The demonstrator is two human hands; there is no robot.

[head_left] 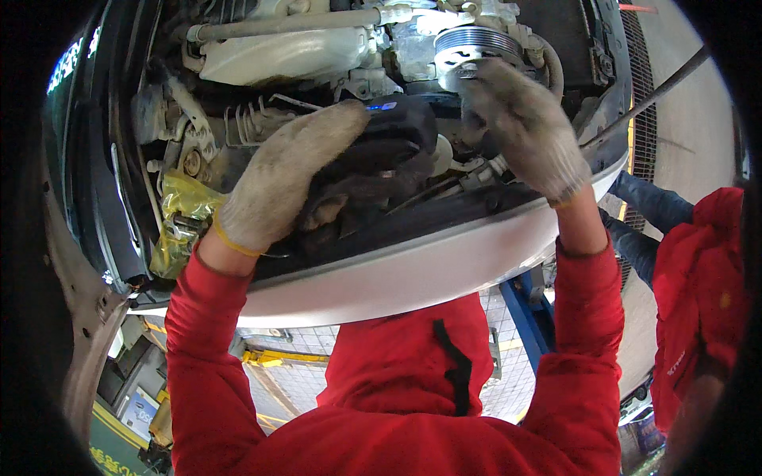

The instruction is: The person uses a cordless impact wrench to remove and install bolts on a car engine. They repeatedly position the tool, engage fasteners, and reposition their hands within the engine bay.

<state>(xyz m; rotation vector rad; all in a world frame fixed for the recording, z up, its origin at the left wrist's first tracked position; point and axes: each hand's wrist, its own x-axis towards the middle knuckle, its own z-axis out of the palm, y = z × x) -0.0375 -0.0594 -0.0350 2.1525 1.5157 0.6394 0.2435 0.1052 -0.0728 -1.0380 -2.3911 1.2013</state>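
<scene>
We noted one round, ridged silver pulley (479,39) just ahead of our off-white-gloved right hand (525,123), left hand (290,170) farther, both grips indeterminable.

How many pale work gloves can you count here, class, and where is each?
2. The left glove is beside a blue-marked black object; the right glove is at the lower edge of the ridged pulley. Others may be hidden.

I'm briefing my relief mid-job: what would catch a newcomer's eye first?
The pale gloved left hand and right hand stand out in the upper middle, by the engine. Just above the right hand shines a grooved pulley; yellow plastic lies left of the left hand.
</scene>
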